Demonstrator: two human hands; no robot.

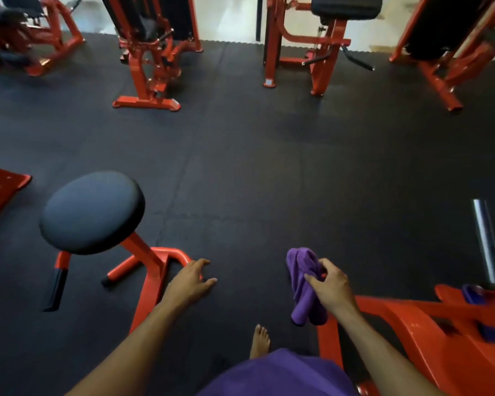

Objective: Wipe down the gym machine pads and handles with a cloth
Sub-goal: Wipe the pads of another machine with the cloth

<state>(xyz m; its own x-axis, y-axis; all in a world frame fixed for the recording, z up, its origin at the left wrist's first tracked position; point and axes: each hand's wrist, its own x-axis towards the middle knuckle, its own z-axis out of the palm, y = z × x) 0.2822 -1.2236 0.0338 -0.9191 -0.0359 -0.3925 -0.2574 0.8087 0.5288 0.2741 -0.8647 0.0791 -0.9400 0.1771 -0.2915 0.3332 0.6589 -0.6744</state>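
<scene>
Bare foot [260,341] is standing on the black rubber floor [240,181]. Right hand [330,287] is gripping a bunched purple cloth [303,284], fingers clamped on it, over the floor by an orange machine frame [412,324]. Left hand [190,281] is hanging empty, fingers apart, beside the round black seat pad [92,211]. More orange machines [149,52] are lining the floor's far edge.

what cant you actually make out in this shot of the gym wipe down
Head view only:
- Red machine on the right: cut off by the frame edge, blurred; type unclear.
- Far red-framed machines with black pads: tops cut off by the upper edge.
- Bunched purple cloth: partly covered by the right hand; wetness unreadable.
- Round black padded seat: whether already wiped cannot be told.
- Open left hand: contact with the red frame unclear.
</scene>
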